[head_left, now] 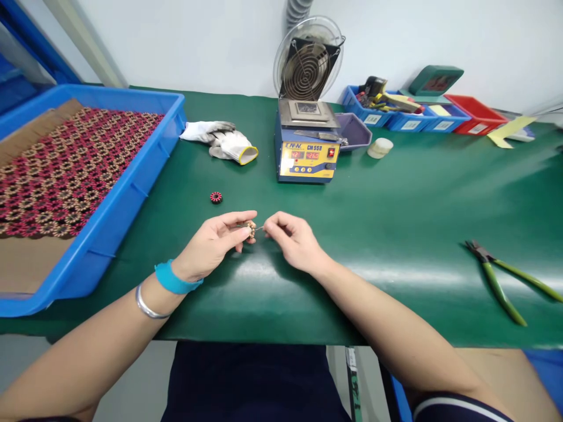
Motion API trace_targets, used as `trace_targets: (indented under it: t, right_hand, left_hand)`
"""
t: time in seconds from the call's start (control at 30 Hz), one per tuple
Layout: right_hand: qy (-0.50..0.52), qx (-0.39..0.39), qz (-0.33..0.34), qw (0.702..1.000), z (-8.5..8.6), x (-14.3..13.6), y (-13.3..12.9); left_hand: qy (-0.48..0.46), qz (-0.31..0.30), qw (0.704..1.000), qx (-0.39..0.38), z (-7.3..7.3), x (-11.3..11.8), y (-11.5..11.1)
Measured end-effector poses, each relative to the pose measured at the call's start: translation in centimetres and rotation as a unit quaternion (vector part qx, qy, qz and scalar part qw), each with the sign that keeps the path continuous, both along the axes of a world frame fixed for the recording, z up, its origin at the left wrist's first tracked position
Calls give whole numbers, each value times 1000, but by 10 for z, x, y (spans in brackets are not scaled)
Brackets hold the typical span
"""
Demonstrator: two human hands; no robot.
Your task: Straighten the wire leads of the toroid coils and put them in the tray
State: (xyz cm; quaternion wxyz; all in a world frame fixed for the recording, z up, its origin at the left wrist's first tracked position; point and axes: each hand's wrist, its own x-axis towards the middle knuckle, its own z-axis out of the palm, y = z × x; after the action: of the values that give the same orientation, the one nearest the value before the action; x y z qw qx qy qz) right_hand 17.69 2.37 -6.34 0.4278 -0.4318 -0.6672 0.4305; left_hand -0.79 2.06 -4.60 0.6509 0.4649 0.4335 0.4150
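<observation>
1. at the bottom center of the frame, the person's dark shirt (pixel 250 381) is nearest, beside the front edge of the green table (pixel 373 234).
2. the left forearm wears a silver bracelet (pixel 147 305) and, closer to the hand, a blue wristband (pixel 176 278).
3. the left hand (pixel 213 243), just left of the center, grasps a small copper-colored coil (pixel 251 230) between thumb and fingers, above the table.
4. the right hand (pixel 292 237), just right of the coil, pinches a thin wire (pixel 259 228) between thumb and forefinger; the wire reaches to the coil.
5. at the lower right, green-handled pliers (pixel 486 258) lie on the table with their handles spread.
6. along the left side sits a big blue tray (pixel 145 158), holding rows of red and tan coils (pixel 83 164) on brown cardboard.
7. beyond the left hand, one red and black coil (pixel 216 197) lies by itself.
8. at the upper center stands a blue and yellow machine (pixel 308 158) with lit red digits; white gloves (pixel 224 140) lie to its left, near the tray.
9. to its right are a purple bin (pixel 355 132) and a small whitish container (pixel 380 147).
10. farther back are a round fan (pixel 307 73), blue bins (pixel 407 120) and a red bin (pixel 475 114).
</observation>
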Motion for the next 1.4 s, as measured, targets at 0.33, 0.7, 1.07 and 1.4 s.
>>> trace_targets:
  t: [0.33,0.7,1.07,1.4]
  right_hand:
    - [7,-95,64,993,2,-11,-14]
    - [-11,154,-78,985,0,-12,-13]
    - [-39,191,-78,978,-4,-10,-10]
    - [-48,166,-58,983,-6,-22,-16]
  left_hand:
    - [34,63,996,57,-5,5,0]
    - [139,28,977,157,-9,9,-9]
    - [-25,127,991,-36,-4,11,-3]
    - [97,49,991,84,-8,11,-4]
